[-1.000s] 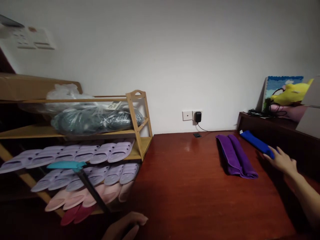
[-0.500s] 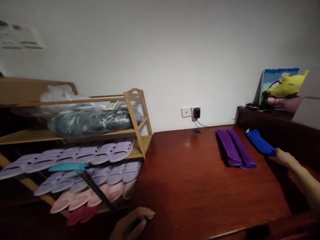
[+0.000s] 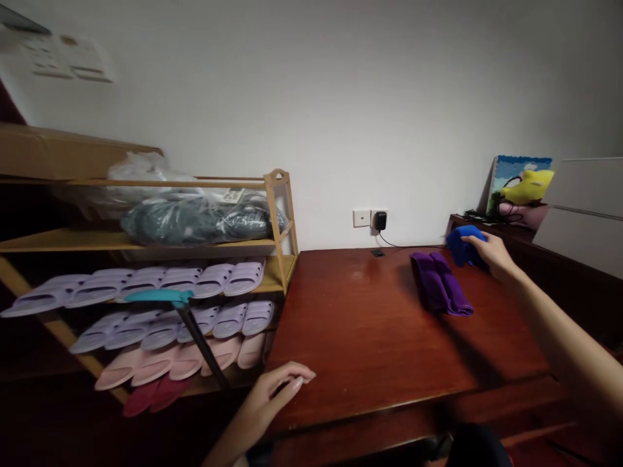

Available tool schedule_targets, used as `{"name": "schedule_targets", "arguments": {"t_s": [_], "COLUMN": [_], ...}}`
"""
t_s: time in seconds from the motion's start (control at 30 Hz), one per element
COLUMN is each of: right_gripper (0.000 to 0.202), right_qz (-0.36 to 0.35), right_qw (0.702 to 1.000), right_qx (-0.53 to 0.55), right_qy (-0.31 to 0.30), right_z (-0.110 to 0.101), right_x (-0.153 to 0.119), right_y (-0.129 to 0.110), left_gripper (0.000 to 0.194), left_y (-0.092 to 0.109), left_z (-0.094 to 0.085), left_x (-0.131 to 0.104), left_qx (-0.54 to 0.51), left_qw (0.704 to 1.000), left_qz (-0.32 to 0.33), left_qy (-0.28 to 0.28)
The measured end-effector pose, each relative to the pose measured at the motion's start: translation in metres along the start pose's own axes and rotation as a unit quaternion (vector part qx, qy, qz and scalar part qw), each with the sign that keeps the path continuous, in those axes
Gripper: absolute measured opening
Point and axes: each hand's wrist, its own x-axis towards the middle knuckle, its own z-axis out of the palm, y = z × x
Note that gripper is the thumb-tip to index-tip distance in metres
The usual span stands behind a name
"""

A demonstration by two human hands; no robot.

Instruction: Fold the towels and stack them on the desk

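Note:
My right hand [image 3: 492, 253] grips a blue cloth [image 3: 460, 244] at the far right of the wooden table [image 3: 360, 337], and the cloth is bunched up and raised off the tabletop. Just left of it lies a folded purple towel [image 3: 442, 285], long and rolled inward from both sides. My left hand [image 3: 280, 392] hovers or rests at the table's front left edge; which of the two I cannot tell. Its fingers are loosely bent with a gap to the thumb, and nothing is in it.
A wooden shoe rack [image 3: 283, 227] with lilac, pink and red slippers stands left of the table. A teal-topped handle [image 3: 160, 296] rises before it. A black plug [image 3: 380, 220] sits in the wall socket. White drawers [image 3: 584, 214] and a yellow plush toy [image 3: 528, 187] are at right.
My right hand has lifted the blue cloth from the table's right side, moving it back and left; the cloth has bunched up. The view has shifted slightly. My left hand stays near the front edge.

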Motion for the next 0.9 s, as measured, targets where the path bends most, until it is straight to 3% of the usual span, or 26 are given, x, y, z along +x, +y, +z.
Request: {"name": "schedule_targets", "arguments": {"t_s": [0.1, 0.17, 0.3, 0.4, 0.47, 0.6, 0.73, 0.9], "right_gripper": [0.051, 0.052, 0.054, 0.055, 0.051, 0.042, 0.033, 0.015], "right_qz": [-0.122, -0.186, -0.279, -0.354, -0.383, -0.424, -0.419, -0.407], "right_qw": [0.988, 0.967, 0.912, 0.859, 0.84, 0.821, 0.828, 0.842], "right_qx": [-0.021, -0.027, -0.051, -0.105, -0.143, -0.208, -0.202, -0.266], "right_qy": [-0.093, -0.171, -0.296, -0.355, -0.356, -0.322, -0.314, -0.234], "right_z": [0.023, 0.045, 0.086, 0.095, 0.092, 0.077, 0.064, 0.065], "right_x": [-0.047, -0.087, -0.154, -0.176, -0.18, -0.183, -0.192, -0.208], "right_y": [-0.034, -0.038, -0.006, 0.022, 0.03, 0.026, 0.025, 0.039], "left_gripper": [0.028, 0.026, 0.025, 0.024, 0.033, 0.071, 0.049, 0.022], "left_y": [0.012, 0.018, 0.026, 0.028, 0.027, 0.013, 0.0, 0.006], "left_z": [0.001, 0.002, 0.006, 0.007, 0.006, 0.007, 0.009, 0.01], "left_x": [0.001, 0.002, 0.008, 0.02, 0.033, 0.069, 0.089, 0.072], "left_qx": [-0.013, -0.011, 0.032, 0.122, 0.211, 0.351, 0.389, 0.408], "left_qw": [1.0, 0.999, 0.998, 0.987, 0.968, 0.917, 0.898, 0.884], "left_qz": [0.001, 0.008, 0.055, 0.103, 0.134, 0.162, 0.178, 0.221], "left_qy": [-0.021, -0.029, -0.013, 0.005, -0.01, -0.097, -0.105, -0.063]}}
